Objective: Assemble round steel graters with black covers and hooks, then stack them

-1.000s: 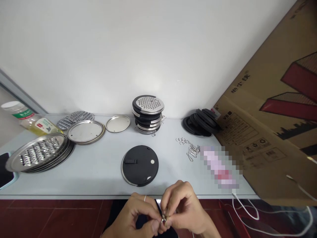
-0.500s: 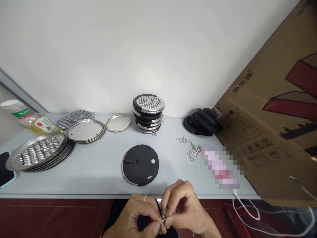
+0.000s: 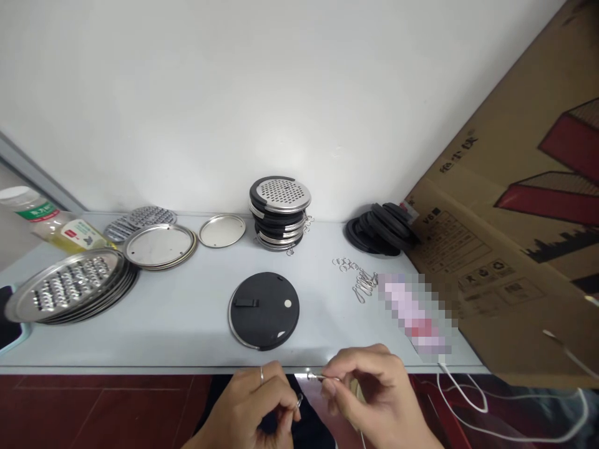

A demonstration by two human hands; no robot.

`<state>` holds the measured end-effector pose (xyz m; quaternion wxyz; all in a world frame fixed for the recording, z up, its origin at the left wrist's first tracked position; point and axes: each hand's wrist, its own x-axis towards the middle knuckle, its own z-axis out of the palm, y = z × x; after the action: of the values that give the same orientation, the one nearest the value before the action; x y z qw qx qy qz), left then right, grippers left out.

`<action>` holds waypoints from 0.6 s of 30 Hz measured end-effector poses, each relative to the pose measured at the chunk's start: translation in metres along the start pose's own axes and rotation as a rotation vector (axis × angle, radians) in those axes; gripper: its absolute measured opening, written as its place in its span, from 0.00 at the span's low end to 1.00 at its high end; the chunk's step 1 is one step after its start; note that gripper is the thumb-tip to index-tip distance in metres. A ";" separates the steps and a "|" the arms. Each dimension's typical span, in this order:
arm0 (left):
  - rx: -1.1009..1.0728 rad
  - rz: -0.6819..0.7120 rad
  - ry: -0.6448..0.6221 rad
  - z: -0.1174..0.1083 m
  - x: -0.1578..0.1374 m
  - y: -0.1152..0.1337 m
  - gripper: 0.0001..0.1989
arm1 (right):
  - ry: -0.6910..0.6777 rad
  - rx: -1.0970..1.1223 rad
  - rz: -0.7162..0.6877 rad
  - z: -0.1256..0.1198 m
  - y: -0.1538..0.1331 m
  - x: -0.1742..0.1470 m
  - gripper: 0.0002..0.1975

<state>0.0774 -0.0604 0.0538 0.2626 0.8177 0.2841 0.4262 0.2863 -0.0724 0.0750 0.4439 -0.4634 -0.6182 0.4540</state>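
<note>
Close to the table's front edge, my left hand pinches a small shiny metal ring between thumb and fingers. My right hand grips a thin wire clip by one end, its other end pointing left. A gap separates the two hands. Beyond them a round black disc with a metal rim lies flat, showing a clip-like tab and a pale dot. Several loose metal rings lie on the table to the right, beside a small heap of elongated wire clips.
Against the wall stands a stack of round graters with black covers. Grater discs, plain metal discs and a bottle occupy the left. Black covers, a blurred-out object and a large cardboard box are right.
My hands, which were together working on small metal pieces, have come apart. The right hand has moved right and up with the clip; the left keeps the ring.
</note>
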 end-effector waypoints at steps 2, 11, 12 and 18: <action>0.059 0.021 -0.011 0.002 -0.001 0.000 0.08 | 0.030 -0.100 0.026 0.004 -0.003 -0.006 0.03; 0.189 0.077 -0.014 0.002 0.000 0.002 0.07 | -0.042 -0.219 0.092 0.012 -0.008 -0.010 0.07; 0.193 0.079 -0.016 0.002 0.000 0.001 0.07 | -0.050 -0.219 0.104 0.012 -0.008 -0.010 0.07; 0.260 0.083 -0.011 0.000 0.001 0.000 0.08 | -0.035 -0.178 0.105 0.007 -0.010 -0.008 0.07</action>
<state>0.0781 -0.0594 0.0539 0.1380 0.8583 0.3016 0.3916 0.2792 -0.0832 0.0819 0.3657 -0.5246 -0.6387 0.4280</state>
